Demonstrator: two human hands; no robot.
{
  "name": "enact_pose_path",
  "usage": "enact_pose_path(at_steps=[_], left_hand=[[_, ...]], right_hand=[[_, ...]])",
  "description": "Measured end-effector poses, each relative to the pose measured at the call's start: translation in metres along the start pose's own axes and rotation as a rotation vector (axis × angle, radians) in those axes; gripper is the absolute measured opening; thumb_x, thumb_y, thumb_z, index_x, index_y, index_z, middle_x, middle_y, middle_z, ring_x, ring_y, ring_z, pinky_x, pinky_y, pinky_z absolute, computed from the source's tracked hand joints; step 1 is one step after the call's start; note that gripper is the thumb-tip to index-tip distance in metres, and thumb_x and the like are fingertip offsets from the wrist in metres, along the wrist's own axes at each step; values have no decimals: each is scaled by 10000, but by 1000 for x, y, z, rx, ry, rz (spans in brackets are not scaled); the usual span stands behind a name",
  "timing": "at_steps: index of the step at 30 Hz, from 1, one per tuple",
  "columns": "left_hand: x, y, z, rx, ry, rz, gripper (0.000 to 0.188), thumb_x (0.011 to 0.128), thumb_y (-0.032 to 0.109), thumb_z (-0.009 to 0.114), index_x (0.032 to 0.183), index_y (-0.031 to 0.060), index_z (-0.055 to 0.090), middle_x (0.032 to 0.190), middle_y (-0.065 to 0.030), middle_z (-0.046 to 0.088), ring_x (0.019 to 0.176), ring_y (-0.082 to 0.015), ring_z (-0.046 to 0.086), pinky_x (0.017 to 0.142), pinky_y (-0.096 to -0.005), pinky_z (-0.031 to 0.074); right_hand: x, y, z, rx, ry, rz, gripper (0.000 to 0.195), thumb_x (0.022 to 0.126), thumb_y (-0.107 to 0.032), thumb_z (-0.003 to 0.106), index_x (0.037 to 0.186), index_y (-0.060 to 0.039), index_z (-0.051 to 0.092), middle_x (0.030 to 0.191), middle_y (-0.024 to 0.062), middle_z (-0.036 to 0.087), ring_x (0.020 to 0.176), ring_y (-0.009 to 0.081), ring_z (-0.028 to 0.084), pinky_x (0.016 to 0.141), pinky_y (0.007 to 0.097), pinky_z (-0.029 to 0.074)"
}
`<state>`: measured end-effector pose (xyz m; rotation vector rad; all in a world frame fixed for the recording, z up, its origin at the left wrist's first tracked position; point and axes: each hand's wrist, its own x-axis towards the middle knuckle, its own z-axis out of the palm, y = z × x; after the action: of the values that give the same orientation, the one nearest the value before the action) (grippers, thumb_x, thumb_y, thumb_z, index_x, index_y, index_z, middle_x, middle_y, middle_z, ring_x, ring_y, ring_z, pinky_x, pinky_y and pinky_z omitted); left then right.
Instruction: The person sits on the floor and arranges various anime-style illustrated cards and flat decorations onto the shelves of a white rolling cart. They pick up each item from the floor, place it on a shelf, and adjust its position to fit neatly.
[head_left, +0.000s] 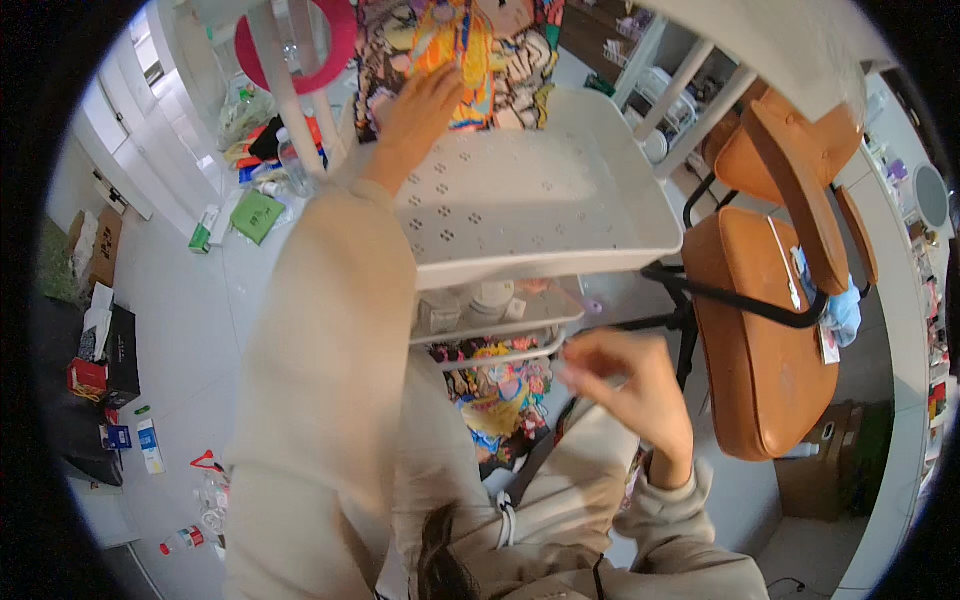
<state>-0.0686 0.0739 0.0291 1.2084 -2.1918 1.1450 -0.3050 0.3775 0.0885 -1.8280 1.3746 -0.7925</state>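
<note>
My left hand (424, 112) rests on a colourful cartoon-printed piece (517, 67), perhaps fabric or a bag, at the far end of a white perforated tray (510, 202). Its thumb is hidden, so a grip on the print cannot be made out. This tray is the top tier of a white storage cart. My right hand (630, 382) hangs in front of the lower tiers, blurred, its fingers curled with a gap to the thumb and nothing visible in it. On the middle tier (551, 311) sit a white round jar (491, 300) and a clear container (439, 311). Lower down lies another colourful printed piece (510, 397).
A brown leather armchair (757, 330) with a black metal frame stands close on the right. White cart posts (281, 90) rise at the far left corner. On the floor at left lie a green pouch (257, 216), a plastic bottle (182, 540) and a black box (124, 356).
</note>
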Motion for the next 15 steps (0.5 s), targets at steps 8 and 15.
enact_pose_path(at_steps=[8, 15], left_hand=[[-5, -14, 9, -165, 104, 64, 515, 782, 63, 516, 1288, 38, 424, 1399, -94, 348, 1340, -225, 258, 1094, -435, 190], [20, 4, 33, 210, -71, 24, 500, 821, 68, 520, 1306, 39, 404, 1416, -88, 338, 1350, -234, 260, 1076, -455, 235]], right_hand=[[-64, 257, 86, -261, -23, 531, 291, 779, -267, 633, 901, -5, 669, 839, 179, 670, 772, 283, 656, 688, 360, 501], [-40, 333, 196, -44, 133, 980, 655, 635, -364, 776, 1098, 11, 505, 1108, 225, 547, 1058, 316, 534, 845, 428, 454]])
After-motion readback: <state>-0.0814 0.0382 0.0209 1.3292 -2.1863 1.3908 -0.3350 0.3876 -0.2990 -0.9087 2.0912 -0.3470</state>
